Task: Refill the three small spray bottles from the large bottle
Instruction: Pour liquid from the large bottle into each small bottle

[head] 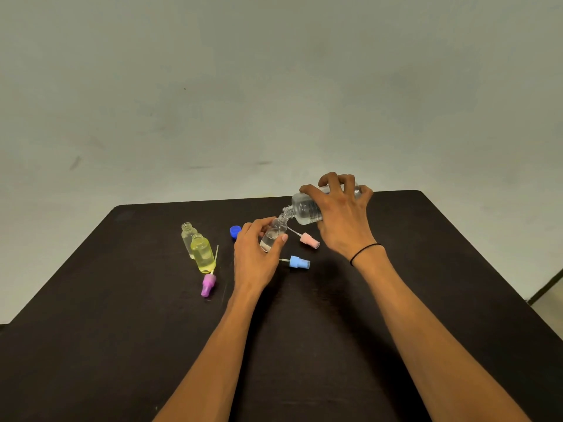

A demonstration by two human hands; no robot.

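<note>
Above the middle of the dark bench, the large clear bottle is tipped almost level, its open threaded neck pointing down-left onto the mouth of a small clear spray bottle. The right hand has its grip curled over the large bottle's body from above, fingers spread across the far side and thumb toward the neck; a thin black band circles that wrist. The left hand has its grip wrapped round the small clear bottle, holding it tilted with its neck up toward the large bottle; a little clear liquid sits in its lower end.

Just right of that small bottle lies a pink spray cap with its tube, and just below it a light blue spray cap. Left of it, behind the left hand, is a dark blue screw cap. Farther left stand two uncapped small bottles, one yellow and one clear just behind it. A purple spray cap lies at the yellow bottle's foot.
</note>
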